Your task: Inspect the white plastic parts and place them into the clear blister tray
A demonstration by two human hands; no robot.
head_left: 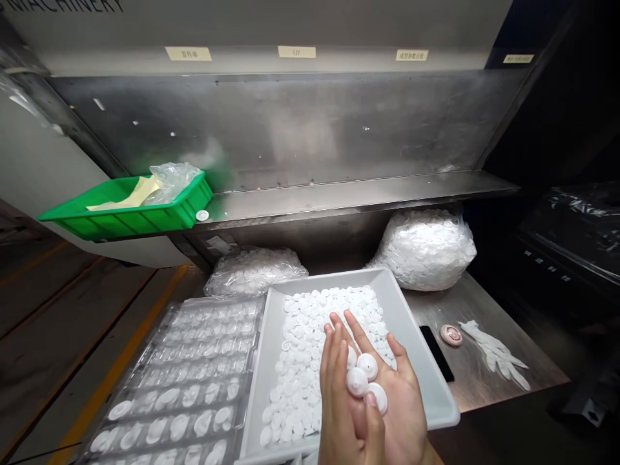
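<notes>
Sorting step: right hand cupped open holding white caps, left hand fingers picking one; likely next needs placement into blister tray.

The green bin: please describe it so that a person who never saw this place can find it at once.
Start at the long steel shelf under the machine's metal back wall. At its left end sits the green bin, overhanging the edge, with crumpled clear plastic and a pale glove inside. It is the only green thing here; the tray and bags below are white.
</notes>
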